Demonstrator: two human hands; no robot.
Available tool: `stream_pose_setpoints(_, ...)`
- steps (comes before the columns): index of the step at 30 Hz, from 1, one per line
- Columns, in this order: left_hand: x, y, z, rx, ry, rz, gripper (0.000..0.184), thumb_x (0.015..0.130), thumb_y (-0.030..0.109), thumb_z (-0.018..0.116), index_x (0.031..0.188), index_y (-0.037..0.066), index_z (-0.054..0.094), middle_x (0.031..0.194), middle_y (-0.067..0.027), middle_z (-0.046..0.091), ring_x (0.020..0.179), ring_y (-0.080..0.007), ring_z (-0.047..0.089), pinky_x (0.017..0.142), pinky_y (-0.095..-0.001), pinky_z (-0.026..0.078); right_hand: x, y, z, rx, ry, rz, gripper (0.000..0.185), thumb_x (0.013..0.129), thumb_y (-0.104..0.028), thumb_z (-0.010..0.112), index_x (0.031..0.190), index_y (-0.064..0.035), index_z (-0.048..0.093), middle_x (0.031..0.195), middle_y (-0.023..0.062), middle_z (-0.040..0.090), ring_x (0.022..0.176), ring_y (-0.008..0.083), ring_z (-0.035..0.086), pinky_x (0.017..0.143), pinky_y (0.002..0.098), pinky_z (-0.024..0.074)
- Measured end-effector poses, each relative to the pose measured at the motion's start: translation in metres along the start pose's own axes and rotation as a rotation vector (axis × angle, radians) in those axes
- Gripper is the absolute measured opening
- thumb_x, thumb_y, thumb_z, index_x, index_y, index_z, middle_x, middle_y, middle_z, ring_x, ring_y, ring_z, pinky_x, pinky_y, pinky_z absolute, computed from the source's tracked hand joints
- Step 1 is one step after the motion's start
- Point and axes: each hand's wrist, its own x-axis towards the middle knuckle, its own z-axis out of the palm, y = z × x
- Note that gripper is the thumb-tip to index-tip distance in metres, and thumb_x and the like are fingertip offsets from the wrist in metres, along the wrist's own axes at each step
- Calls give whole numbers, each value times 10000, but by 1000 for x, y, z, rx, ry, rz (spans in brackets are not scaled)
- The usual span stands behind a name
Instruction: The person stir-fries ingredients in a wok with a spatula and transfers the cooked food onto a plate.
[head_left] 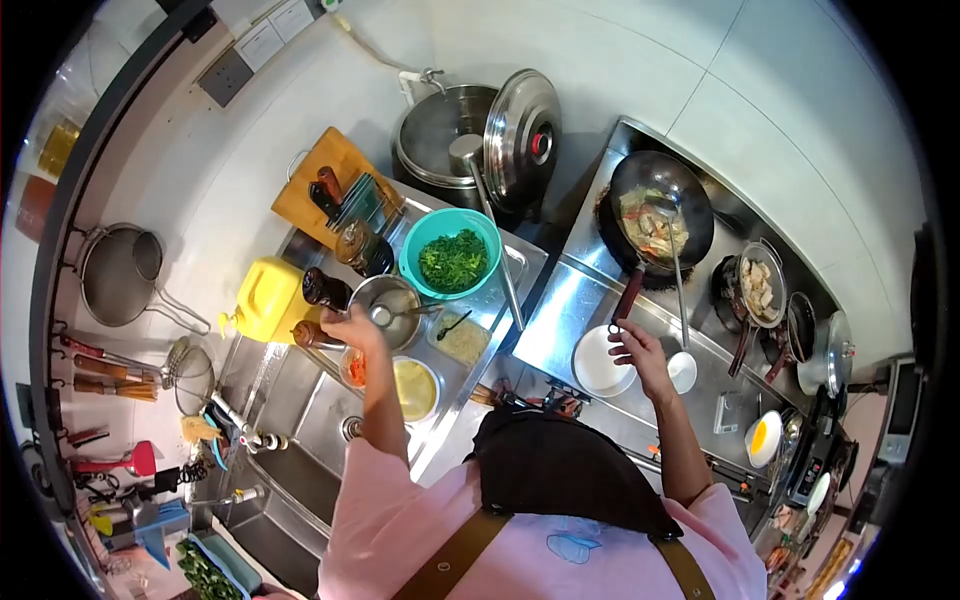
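My left hand (352,328) is beside a steel bowl (402,325) and two dark bottles, one upper (325,288) and one lower (312,334); its fingertips are too small to read, so any grip is unclear. My right hand (640,358) has its fingers apart over the edge of a white plate (598,362), close to the end of the wok's handle (628,295). In the black wok (690,185) on the stove lies cooked food (655,228) with a long metal ladle (680,285) resting in it.
A teal bowl (490,262) of chopped greens, a yellow jug (268,300), a knife block (362,205) and a tub of yellow liquid (413,388) stand at the left. Behind is a large pot (415,165) with its lid tilted. A pan of meat pieces (760,285) sits right.
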Motion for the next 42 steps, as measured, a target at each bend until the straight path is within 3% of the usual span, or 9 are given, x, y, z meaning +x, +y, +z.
stream_pose_setpoints(7,33,12,69,367,-308,68,830,725,229,862,1391,15,415,1227,-245,613,1120,-379,609,987,-421,447,-7,0,28,-31,-81,-38,395,998,-197,539,1348,-14,532,1091,88,682,887,148,646,754,282,526)
stream_pose_setpoints(17,12,120,66,-197,-367,369,561,828,189,802,1271,-14,524,1222,-145,608,1064,-272,608,959,-356,461,1,-22,75,-163,-226,-235,405,998,-238,573,1360,-57,557,1092,70,680,908,117,649,792,276,542)
stream_pose_setpoints(23,-71,213,72,-803,-718,-655,480,925,372,679,1254,40,570,1208,-108,625,1067,-243,631,919,-447,534,35,-50,136,-44,-176,-556,733,963,-297,634,1542,-58,254,1169,95,550,895,124,586,796,277,480)
stream_pose_setpoints(29,-198,228,91,-752,-995,-958,524,948,503,586,1273,92,584,1240,-92,639,1105,-266,630,968,-483,516,15,-78,89,-410,337,-798,490,940,-156,574,1382,-34,400,1142,238,532,1010,429,555,869,426,465)
stream_pose_setpoints(32,-241,219,111,-796,-1128,-1039,460,969,460,571,1258,102,599,1225,-91,651,1098,-281,634,982,-491,508,19,-55,52,-314,502,-728,431,949,-153,532,1354,-41,439,1151,250,559,997,440,570,870,432,468)
stream_pose_setpoints(36,-278,245,141,-725,-1133,-1142,391,965,391,608,1235,108,617,1218,-77,658,1094,-279,635,989,-484,506,19,-47,-4,72,627,-513,316,1060,-223,364,1299,-56,486,754,102,634,584,211,617,582,340,505)
stream_pose_setpoints(37,-287,254,152,-710,-1139,-1159,382,964,378,614,1234,109,617,1212,-76,660,1094,-278,634,989,-483,507,15,-53,-25,34,572,-406,302,1046,-212,420,1284,-49,508,858,133,645,702,213,643,645,331,513)
stream_pose_setpoints(39,-303,262,184,-788,-1158,-941,368,934,246,681,1228,41,598,1172,-80,662,1019,-235,661,906,-427,558,43,-30,-68,-184,702,-661,322,993,-212,519,1265,-40,534,986,174,642,855,259,654,725,378,520)
stream_pose_setpoints(42,-340,302,227,-786,-1108,-391,410,847,28,741,1223,12,578,1146,-76,644,972,-176,643,861,-338,548,74,31,-130,-822,1012,-552,438,860,-229,648,1230,-9,567,1073,236,636,987,427,611,862,489,500)
